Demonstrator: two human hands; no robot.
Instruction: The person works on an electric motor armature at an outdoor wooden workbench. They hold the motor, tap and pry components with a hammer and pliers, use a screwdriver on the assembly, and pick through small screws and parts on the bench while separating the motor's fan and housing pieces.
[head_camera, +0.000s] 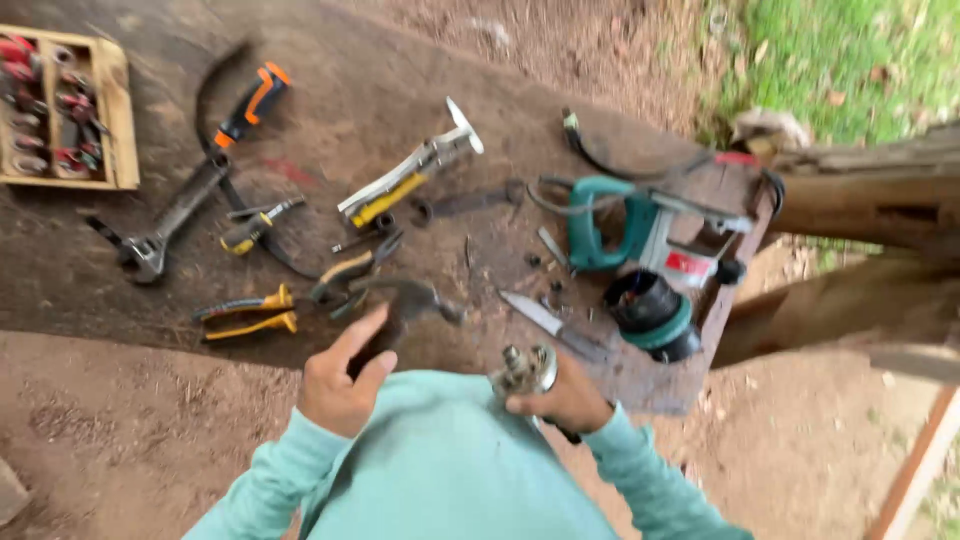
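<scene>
Right hand (562, 400) is pinching a small metal fitting (525, 370) in a pressed-together grip, holding it above the near edge of the dark tabletop (100, 270). Left hand (340, 380) is reaching with fingers spread, touching the dark handle of a hammer (415, 300) lying just beyond it. Lying around the hammer: yellow-handled pliers (245, 312) to the left, darker pliers (355, 270) beside them, locking pliers (410, 170) further back, an adjustable wrench (165, 225), an orange-and-black handled tool (250, 102), a knife (545, 322) near the fitting. A teal power tool (640, 250) is sitting at the right, close beside the right hand. A wooden tray (115, 110) of small parts is resting at the far left corner.
</scene>
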